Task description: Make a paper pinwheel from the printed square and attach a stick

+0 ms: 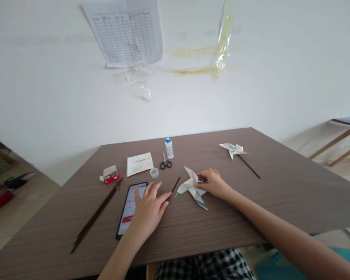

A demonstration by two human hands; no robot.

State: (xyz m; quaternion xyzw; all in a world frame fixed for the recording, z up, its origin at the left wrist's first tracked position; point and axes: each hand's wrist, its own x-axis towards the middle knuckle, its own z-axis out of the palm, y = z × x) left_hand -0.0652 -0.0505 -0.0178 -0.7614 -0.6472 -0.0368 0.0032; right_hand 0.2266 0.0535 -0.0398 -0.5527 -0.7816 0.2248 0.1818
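Note:
My left hand (150, 206) reaches over a phone (127, 210), its outer fingers spread. Between its thumb and index fingertip is a thin dark stick (176, 184), whose lower part is hidden by the hand. A folded paper pinwheel (190, 186) with printed text and green tips lies to the right of the stick, apart from it. My right hand (212, 182) grips this pinwheel at its right side, with the fingers curled at one blade. A second pinwheel (233, 149) rests farther back on the right, joined to a dark stick (249, 166).
On the brown table (280, 202) stand a blue-capped bottle (169, 148) and a small clear cup (154, 173). Scissors (165, 162), printed paper (140, 164), a red box of small pieces (110, 175) and dark sticks (96, 216) lie around. A wall (192, 109) is behind.

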